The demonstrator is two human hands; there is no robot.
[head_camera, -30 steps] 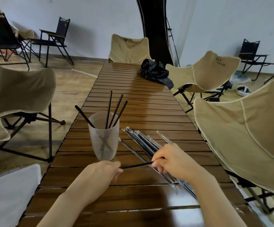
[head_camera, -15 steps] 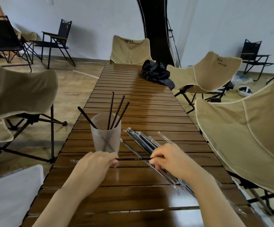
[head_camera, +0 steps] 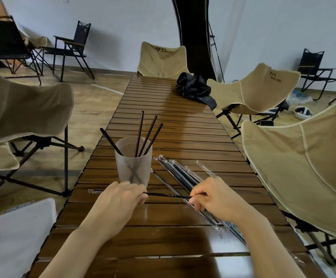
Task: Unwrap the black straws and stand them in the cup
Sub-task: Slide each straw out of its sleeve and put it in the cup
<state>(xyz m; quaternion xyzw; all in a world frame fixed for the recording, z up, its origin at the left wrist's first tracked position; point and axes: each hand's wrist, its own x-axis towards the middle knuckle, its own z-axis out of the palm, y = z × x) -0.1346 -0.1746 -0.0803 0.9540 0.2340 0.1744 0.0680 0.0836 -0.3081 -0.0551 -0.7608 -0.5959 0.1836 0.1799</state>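
Note:
A frosted cup stands on the slatted wooden table with several black straws leaning in it. Just in front of the cup, my right hand pinches the bare end of one black straw. My left hand grips the clear wrapper around that straw's other end; the wrapper's tail sticks out to the left. A bundle of wrapped straws lies diagonally on the table under my right hand.
A crumpled black cloth lies at the table's far right. Beige folding chairs flank both sides and the far end. A white surface sits at the near left. An empty clear wrapper lies beside the bundle.
My hands have pulled apart sideways: the left drew the wrapper leftward and more bare black straw now shows between them. The straw went from tilted to level.

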